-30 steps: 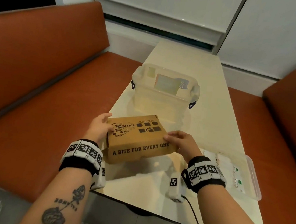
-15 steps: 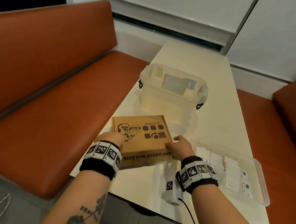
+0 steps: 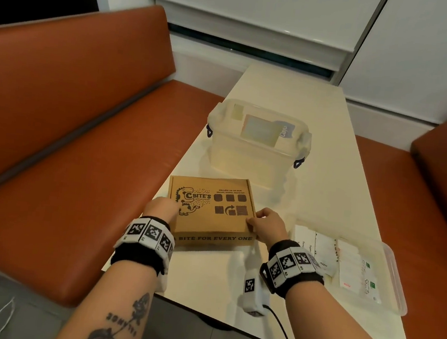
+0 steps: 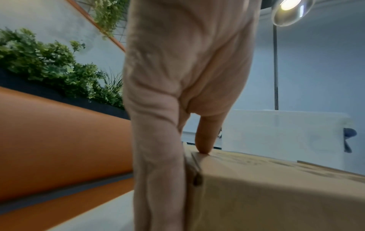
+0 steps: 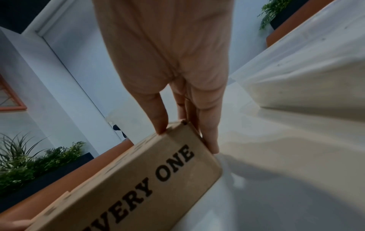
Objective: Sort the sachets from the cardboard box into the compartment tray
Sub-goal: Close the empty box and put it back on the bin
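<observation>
Cardboard box on table, closed, left hand and right hand gripping opposite sides, fingers curled.

The closed cardboard box hides its contents; left hand fingers vanish behind its side; beside the right hand, sachet print blurs.

A long pale table stands between orange benches. On it sit a shut cardboard box, a clear tub behind it, and a tray on the right.
</observation>
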Motion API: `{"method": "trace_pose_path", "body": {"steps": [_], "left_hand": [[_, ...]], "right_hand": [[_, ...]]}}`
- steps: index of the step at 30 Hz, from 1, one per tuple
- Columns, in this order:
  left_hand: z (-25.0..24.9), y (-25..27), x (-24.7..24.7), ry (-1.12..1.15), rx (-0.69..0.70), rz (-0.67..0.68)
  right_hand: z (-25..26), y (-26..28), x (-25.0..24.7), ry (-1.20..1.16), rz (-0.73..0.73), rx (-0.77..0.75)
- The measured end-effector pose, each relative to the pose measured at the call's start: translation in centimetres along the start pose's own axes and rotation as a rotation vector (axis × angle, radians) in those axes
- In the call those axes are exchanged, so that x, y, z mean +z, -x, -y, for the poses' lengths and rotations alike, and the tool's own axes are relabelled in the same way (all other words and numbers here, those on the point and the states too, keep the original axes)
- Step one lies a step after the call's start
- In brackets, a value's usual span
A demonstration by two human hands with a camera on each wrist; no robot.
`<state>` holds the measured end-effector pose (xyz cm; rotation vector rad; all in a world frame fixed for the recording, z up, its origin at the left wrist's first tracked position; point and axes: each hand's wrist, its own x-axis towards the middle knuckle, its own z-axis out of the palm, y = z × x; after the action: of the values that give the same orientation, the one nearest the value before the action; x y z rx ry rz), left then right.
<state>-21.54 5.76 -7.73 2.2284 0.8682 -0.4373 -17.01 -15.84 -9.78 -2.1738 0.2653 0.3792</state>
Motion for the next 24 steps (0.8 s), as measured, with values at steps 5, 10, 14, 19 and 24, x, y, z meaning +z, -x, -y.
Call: {"method": "trace_pose_path", "body": {"steps": [5, 10, 14, 19, 24], "left_hand": [[0.2, -0.2, -0.1, 0.059, -0.054, -0.048], [0.2, -0.4, -0.6, 0.219, -0.069, -0.030], [-0.1, 0.0, -2.1, 0.267, -0.012, -0.058], [-1.5, 0.8, -4.7, 0.340, 0.066, -0.123], [-4.8, 1.6, -7.7, 0.280, 0.211, -0.272]], "right_hand": [[0.4, 0.5, -0.3, -0.053, -0.031, -0.022], [1.0, 1.2, -1.0, -0.059, -0.109, -0.143], [1.4, 2.1, -1.4, -0.080, -0.162, -0.251], [3.0, 2.8, -2.5, -0.186, -0.211, -0.338], [5.3, 2.8, -4.2, -0.284, -0.331, -0.424]]}}
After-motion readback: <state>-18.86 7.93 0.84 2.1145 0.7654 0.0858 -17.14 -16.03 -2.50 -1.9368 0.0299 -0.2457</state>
